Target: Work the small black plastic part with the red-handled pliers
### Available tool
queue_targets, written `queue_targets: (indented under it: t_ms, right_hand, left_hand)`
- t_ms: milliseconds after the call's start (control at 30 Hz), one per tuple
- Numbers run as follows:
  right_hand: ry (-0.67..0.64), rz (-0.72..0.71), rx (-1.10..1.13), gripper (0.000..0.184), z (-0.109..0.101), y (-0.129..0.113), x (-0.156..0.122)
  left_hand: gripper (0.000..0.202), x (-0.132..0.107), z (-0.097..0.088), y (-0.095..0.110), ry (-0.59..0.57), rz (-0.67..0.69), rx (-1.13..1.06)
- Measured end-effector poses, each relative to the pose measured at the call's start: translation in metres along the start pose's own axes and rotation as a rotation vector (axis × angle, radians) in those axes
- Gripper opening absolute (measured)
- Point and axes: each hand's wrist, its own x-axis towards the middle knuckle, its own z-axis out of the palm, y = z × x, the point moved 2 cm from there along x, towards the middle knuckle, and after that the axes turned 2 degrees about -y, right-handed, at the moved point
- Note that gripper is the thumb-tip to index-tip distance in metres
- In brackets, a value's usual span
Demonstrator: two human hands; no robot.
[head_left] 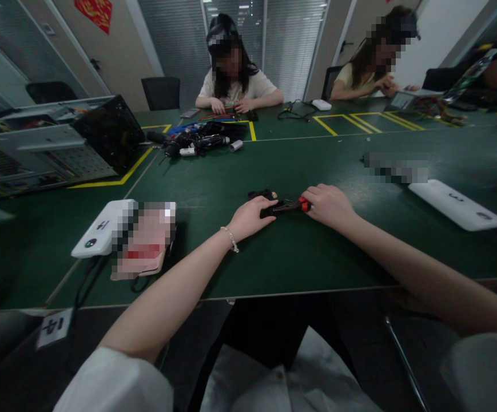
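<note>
Near the middle of the table's front part, my left hand (250,218) is closed on a small black part (268,211), its thumb on top; the exact kind of part is too small to tell. My right hand (330,205) grips red-handled pliers (303,204). Their dark metal end points left and meets the black part between my hands. The fingers of my right hand hide most of the handles. Just beyond my left hand lies another small dark piece (262,194), partly covered by that hand.
On the green table (231,274), a white power bank (102,229) and a pink phone (145,240) lie left. Another white power bank (456,205) lies right. Beyond are tangled black cables (201,137) and an open computer case (51,143). Two people (235,74) sit opposite.
</note>
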Motion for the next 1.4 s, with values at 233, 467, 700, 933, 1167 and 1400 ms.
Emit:
queue_targets:
  t_ms: [233,467,700,933,1167,1400]
  right_hand:
    - [-0.012,0.017,0.004,0.021,-0.0021,-0.0019,0.0004]
    - [-0.027,0.032,0.004,0.02,0.0025,-0.0003,0.001]
    - [-0.016,0.013,-0.012,0.02,0.0028,0.0009,0.001]
    - [-0.006,0.013,0.001,0.021,0.0,-0.0002,0.0007]
    - [-0.018,0.022,0.019,0.021,0.0026,0.0006,0.001]
    - [-0.006,0.027,-0.017,0.021,-0.0009,-0.0018,0.0004]
  left_hand:
    - [0.043,0.0011,0.0023,-0.0024,-0.003,-0.006,0.009]
    - [0.044,0.002,0.0055,-0.0073,0.027,0.023,0.004]
    - [0.044,0.001,0.0035,-0.0056,0.017,0.014,-0.012]
    - [0.044,0.0017,0.0045,-0.0051,0.017,0.013,-0.004]
    - [0.043,0.0011,0.0028,-0.0041,0.016,0.01,0.009]
    - [0.043,0.002,0.004,-0.0057,0.016,0.014,0.009]
